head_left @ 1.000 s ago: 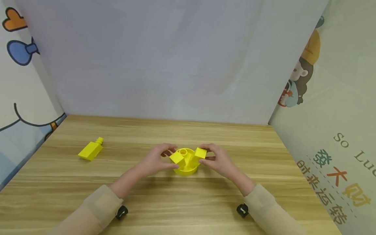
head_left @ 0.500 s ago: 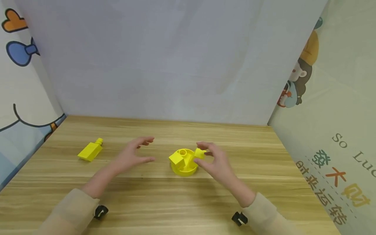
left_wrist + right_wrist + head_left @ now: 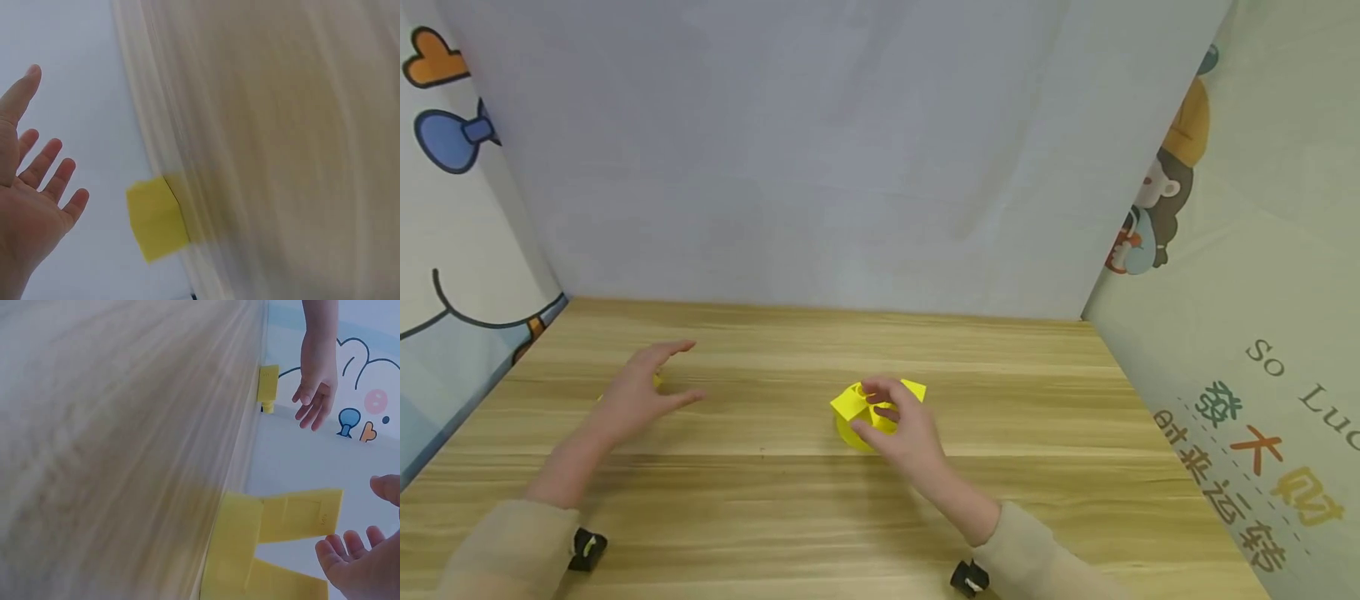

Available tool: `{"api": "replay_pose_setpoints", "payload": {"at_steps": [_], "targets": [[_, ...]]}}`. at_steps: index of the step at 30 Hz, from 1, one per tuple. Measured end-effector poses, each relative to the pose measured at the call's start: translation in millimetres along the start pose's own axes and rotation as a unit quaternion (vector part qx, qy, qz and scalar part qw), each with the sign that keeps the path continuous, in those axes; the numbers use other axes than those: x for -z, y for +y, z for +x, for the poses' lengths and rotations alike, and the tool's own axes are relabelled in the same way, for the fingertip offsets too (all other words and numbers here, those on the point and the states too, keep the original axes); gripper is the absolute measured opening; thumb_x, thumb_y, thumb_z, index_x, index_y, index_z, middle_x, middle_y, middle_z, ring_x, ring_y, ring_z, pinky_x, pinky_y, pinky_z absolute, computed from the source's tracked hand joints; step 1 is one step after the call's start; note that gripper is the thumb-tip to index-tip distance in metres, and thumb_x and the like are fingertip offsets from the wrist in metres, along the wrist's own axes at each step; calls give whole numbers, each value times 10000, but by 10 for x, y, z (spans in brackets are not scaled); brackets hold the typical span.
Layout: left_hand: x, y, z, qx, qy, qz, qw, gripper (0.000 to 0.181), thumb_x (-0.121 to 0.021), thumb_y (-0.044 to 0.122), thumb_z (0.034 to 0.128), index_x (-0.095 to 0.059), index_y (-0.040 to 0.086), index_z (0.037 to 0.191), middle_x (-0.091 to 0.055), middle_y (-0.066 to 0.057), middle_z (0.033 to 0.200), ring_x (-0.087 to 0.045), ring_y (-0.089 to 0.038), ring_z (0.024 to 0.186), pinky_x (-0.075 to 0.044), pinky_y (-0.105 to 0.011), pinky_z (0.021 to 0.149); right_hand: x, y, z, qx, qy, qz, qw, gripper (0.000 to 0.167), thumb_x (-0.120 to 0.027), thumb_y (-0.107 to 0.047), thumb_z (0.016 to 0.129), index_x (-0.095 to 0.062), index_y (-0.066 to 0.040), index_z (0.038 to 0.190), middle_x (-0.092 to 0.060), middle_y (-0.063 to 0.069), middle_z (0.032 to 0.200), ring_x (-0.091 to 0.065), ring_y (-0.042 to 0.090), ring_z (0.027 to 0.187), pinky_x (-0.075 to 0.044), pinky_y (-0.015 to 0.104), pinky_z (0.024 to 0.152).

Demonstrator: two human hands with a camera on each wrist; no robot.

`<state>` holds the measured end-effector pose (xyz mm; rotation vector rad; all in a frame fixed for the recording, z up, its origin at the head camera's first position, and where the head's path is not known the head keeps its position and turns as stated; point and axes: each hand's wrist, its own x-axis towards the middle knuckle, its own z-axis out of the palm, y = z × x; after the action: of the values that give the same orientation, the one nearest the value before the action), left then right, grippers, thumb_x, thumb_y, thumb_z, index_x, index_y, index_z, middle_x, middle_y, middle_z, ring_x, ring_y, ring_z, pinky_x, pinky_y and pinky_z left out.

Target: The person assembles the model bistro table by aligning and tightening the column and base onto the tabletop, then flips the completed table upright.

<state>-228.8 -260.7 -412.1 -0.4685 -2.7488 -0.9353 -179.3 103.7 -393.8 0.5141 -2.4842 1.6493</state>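
A round yellow base point(image 3: 853, 435) stands on the table with two square yellow blocks upright in it, one block point(image 3: 850, 403) on the left and another block point(image 3: 916, 388) on the right. My right hand point(image 3: 910, 429) hovers in front of and over this base, fingers loosely bent around nothing, partly covering it. In the right wrist view its fingertips look close to a block point(image 3: 303, 515); contact cannot be told. At the left, my left hand point(image 3: 636, 400) is spread above a loose yellow bottle-shaped piece point(image 3: 268, 384), mostly hidden in the head view. A blurred yellow block shape point(image 3: 156, 219) shows beside that hand.
The wood-grain table point(image 3: 775, 517) ends at a pale backdrop point(image 3: 820, 167) behind. Printed cloth walls stand at the left point(image 3: 467, 225) and right point(image 3: 1247, 250). Black wrist cameras sit at both cuffs.
My left hand has let go of the left block and travelled left to above the loose piece. My right hand has released the right block and shifted left across the base.
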Motion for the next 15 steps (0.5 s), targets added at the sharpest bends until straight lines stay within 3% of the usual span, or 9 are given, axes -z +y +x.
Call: {"api": "replay_pose_setpoints", "payload": {"at_steps": [5, 9, 15], "targets": [[105, -292, -72, 262, 48, -48, 9996, 769, -764, 297, 792, -396, -40, 1376, -403, -326, 1352, -317, -535, 1231, -265, -678, 967, -77, 12, 17, -33, 42, -252, 9997, 471, -759, -70, 777, -557, -30, 1201, -601, 87, 1180, -569, 245, 1063, -492, 388, 932], [169, -468, -121, 294, 57, 230, 9993, 749, -775, 279, 782, -415, -56, 1346, -431, -342, 1306, -373, -537, 1173, -311, -669, 935, -111, 32, 41, 29, 73, -440, 9990, 462, -759, -69, 776, -562, -30, 1191, -596, 79, 1161, -571, 221, 1036, -506, 363, 908], [254, -602, -175, 747, -439, 290, 9958, 770, -755, 306, 802, -369, -58, 1359, -433, -354, 1251, -435, -546, 1094, -392, -653, 882, -141, 46, 74, 118, 73, -803, 9967, 421, -765, -81, 775, -582, -16, 1149, -589, 96, 1111, -562, 224, 972, -533, 372, 848]]}}
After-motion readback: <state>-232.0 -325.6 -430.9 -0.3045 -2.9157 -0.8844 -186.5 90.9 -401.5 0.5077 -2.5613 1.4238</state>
